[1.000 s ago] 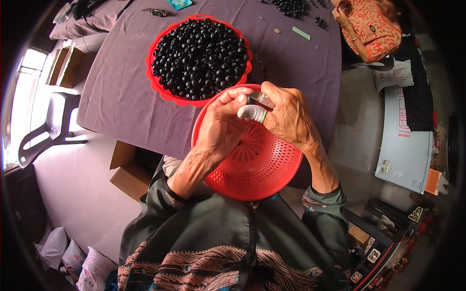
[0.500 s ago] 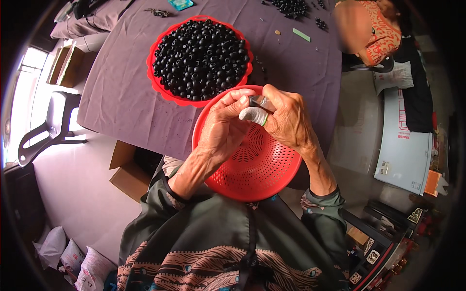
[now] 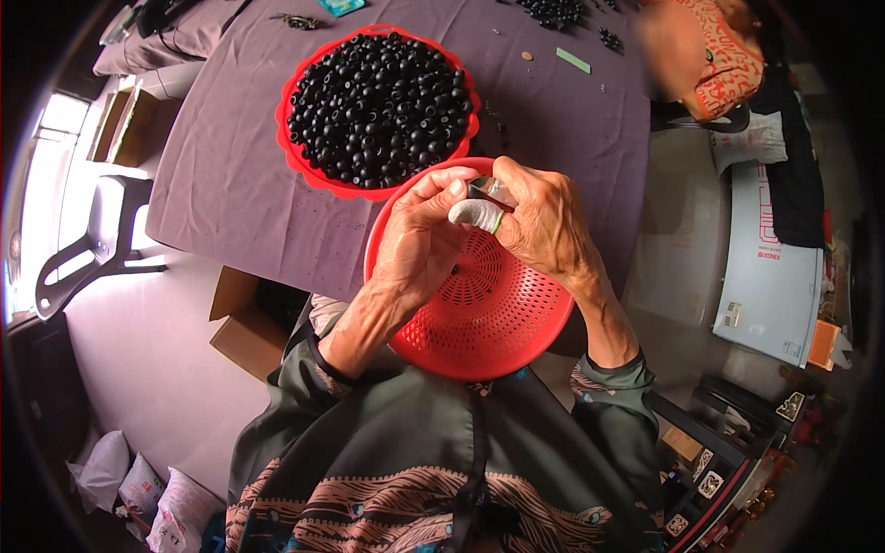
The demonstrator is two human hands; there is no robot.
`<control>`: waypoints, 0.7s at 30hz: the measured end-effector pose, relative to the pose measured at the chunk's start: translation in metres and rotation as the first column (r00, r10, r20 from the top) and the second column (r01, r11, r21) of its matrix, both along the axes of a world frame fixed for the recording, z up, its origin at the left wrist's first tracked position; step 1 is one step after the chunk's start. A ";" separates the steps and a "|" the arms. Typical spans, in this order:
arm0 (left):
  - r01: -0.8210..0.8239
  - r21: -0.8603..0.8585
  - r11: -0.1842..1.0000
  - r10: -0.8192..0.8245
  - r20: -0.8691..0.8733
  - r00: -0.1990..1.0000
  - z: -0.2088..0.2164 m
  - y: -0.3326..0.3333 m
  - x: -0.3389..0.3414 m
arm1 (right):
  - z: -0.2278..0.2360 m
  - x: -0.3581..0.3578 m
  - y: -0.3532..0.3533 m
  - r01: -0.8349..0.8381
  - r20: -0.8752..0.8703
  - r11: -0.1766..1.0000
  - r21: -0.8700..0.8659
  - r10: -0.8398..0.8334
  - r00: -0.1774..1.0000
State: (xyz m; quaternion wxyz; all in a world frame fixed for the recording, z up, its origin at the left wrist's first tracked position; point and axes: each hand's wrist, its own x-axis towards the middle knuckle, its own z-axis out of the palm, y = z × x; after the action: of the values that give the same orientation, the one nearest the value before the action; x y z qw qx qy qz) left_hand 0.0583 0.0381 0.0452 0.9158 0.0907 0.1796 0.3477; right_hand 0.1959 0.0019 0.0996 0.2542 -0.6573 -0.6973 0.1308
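Note:
Over a red perforated colander [image 3: 498, 341], my two hands meet at its far rim. My right hand [image 3: 551, 221] is closed on a small metal blade [image 3: 495, 191]; a pale fabric finger cover with a green edge [image 3: 475, 215] sits on its thumb. My left hand [image 3: 419, 230] pinches a small dark piece against the blade; fingers hide most of it, so its kind is unclear. A small dark speck [image 3: 455, 270] shows in the colander. Beyond, a scalloped red basin [image 3: 288, 152] is heaped with round black beads [image 3: 378, 111], many with holes.
A purple cloth [image 3: 230, 184] covers the table. Loose black beads [image 3: 553, 13], a green strip [image 3: 573, 61] and a small round disc [image 3: 526, 56] lie at its far right. Another person [image 3: 705, 60] sits there. A black chair [image 3: 101, 230] and cardboard box [image 3: 249, 336] stand left.
Both hands have shifted very slightly left and up, still gripping the blade and the dark piece. The dark speck in the colander shows now and was not visible before.

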 end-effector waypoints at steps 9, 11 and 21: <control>-0.014 0.001 1.000 0.015 -0.033 0.999 0.006 -0.003 0.001 | -0.005 -0.001 -0.010 0.015 -0.061 0.979 0.201 -0.003 0.998; 0.010 0.034 0.999 -0.008 -0.057 0.998 0.004 -0.004 0.002 | -0.010 -0.002 -0.011 -0.051 0.014 0.967 0.249 0.049 0.999; 0.104 0.220 0.970 -0.029 -0.317 0.948 0.000 -0.007 -0.004 | -0.019 -0.007 -0.022 -0.136 0.206 0.949 0.285 0.077 0.975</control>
State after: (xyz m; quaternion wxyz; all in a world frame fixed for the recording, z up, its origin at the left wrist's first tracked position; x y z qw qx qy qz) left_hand 0.0541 0.0309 0.0456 0.8702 0.2575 0.2764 0.3164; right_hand 0.1887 -0.0198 0.0801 0.2741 -0.5823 -0.7649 -0.0263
